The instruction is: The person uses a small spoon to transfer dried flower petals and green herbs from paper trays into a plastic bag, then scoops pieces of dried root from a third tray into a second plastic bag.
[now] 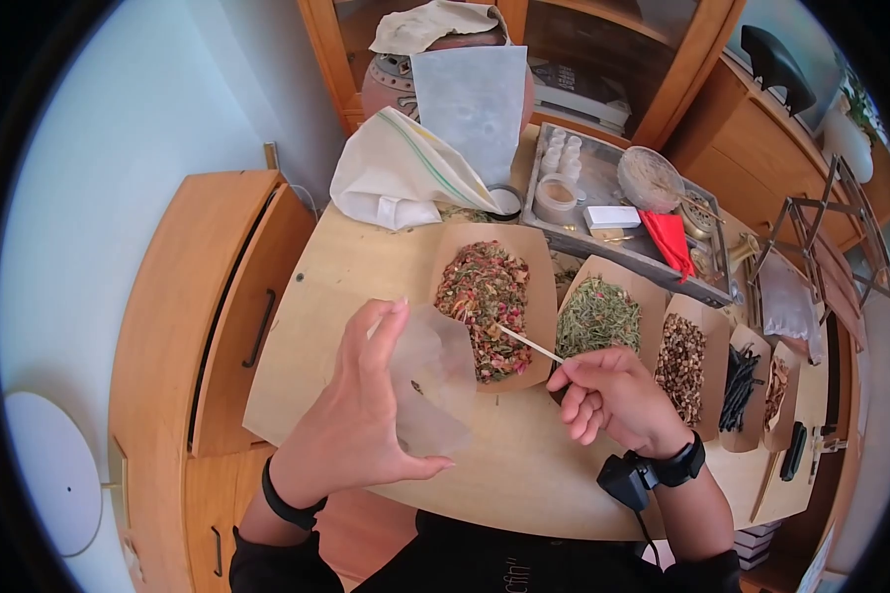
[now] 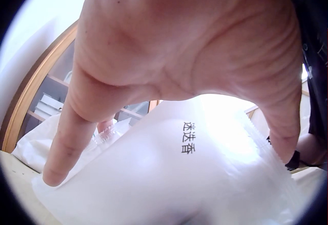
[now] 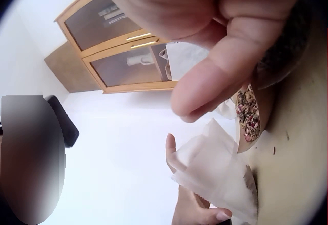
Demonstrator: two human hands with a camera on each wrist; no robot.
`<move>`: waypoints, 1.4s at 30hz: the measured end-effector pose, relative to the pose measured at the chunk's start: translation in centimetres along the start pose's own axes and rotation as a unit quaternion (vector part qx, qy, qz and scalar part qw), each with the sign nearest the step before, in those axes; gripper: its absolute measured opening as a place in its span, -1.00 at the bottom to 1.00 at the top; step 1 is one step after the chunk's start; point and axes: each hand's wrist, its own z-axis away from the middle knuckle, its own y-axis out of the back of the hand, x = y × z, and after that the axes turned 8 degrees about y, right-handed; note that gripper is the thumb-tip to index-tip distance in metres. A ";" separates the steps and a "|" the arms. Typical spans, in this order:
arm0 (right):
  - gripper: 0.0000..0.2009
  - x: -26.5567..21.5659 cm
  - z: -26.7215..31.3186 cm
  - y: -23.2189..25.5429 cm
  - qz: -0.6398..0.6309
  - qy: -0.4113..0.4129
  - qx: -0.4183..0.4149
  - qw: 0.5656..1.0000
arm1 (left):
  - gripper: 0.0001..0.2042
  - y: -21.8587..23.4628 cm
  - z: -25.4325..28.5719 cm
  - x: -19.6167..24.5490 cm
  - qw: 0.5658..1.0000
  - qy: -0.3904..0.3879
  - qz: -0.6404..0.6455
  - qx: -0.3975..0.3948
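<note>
My left hand [image 1: 356,395] arches around a white translucent paper bag [image 1: 435,366], its thumb and fingers spread wide at opposite sides. Black Chinese characters are printed on the bag, and dark bits show through its lower part. In the left wrist view, the straight fingers [image 2: 56,168] lie along one edge, and a gap separates palm and paper. Between thumb and fingertips, my right hand [image 1: 613,395] pinches a thin pale stick [image 1: 532,344]. Its far tip overlaps a cardboard tray [image 1: 534,267] of mixed dried petals and leaves [image 1: 485,296] in the head view.
To the right stand cardboard trays of green dried leaves [image 1: 598,316], brown pieces [image 1: 680,366] and dark sticks [image 1: 740,390]. A grey tray [image 1: 588,247] behind carries small bottles, jars and a red pouch [image 1: 667,242]. A white cloth bag [image 1: 396,168] lies at the back.
</note>
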 end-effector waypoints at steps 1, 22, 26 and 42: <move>-0.73 0.1 0.1 0.3 -0.016 -0.005 -0.003 1.000 | 0.36 0.0 0.0 0.0 1.000 -0.001 0.001 0.001; -0.73 -1.8 5.2 -2.8 0.031 -0.020 -0.070 0.997 | 0.34 0.0 -0.1 0.2 1.000 -0.004 0.005 0.010; -0.76 -1.8 5.5 -4.6 0.147 0.025 -0.049 0.988 | 0.34 0.0 0.0 0.2 1.000 -0.006 0.004 0.008; -0.74 -0.9 1.2 -1.3 0.146 0.013 0.037 0.989 | 0.35 0.0 0.1 0.0 1.000 -0.008 0.003 0.003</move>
